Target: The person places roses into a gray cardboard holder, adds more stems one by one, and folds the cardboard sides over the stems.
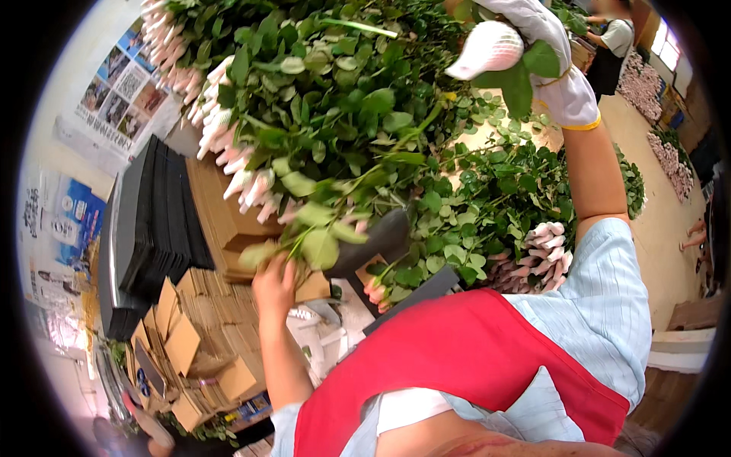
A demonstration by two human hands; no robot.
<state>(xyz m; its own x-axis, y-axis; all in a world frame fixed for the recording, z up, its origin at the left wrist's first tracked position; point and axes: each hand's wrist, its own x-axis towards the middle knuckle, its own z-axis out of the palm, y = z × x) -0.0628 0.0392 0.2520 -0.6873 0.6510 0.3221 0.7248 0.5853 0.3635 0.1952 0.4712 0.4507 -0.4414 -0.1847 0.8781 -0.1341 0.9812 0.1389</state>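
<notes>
My left hand, bare, is closed around a leafy rose stem low on the left, and the leaves by its fingers are blurred. My right hand, in a white glove with a yellow-edged cuff, is raised at the upper right. Beside the glove is a pale pink rose bud in white netting, with green leaves below it; the glove seems closed on this rose, though its fingertips are partly hidden. Between my hands spreads a big heap of leafy rose stems, its netted buds pointing left.
A second pile of roses lies nearer, its netted buds by my right side. Black crates and folded cardboard are stacked at left. A black device part stands before my red apron. Another person is far right.
</notes>
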